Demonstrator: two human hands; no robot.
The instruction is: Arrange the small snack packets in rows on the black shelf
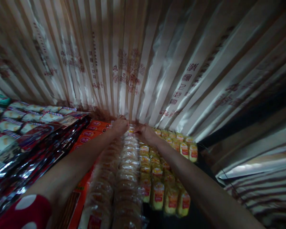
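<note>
A red sleeve with white dots (34, 211) and two bare arms reach over packed goods. Nearest, two long rows of clear-wrapped round cakes, a left row (101, 190) and a right row (128, 159), run side by side away from the wearer. Yellow packets (158, 195) stand beside them on the right; an orange package (85, 140) and dark glossy packets (41, 152) lie to the left, white packets (10, 125) beyond. The left hand (120, 126) and right hand (145, 131), fingers drawn in, meet the right row's far end, at the foot of a pleated curtain (131, 44); whether either grips a cake cannot be told. Both rows appear largely laid out, with attention on that far end; what remains there is unclear. The yellow packets carry red labels and the orange package dark ovals with pale lettering, all too blurred to read. Chinese characters and tree drawings, in dark red, mark the curtain.
</note>
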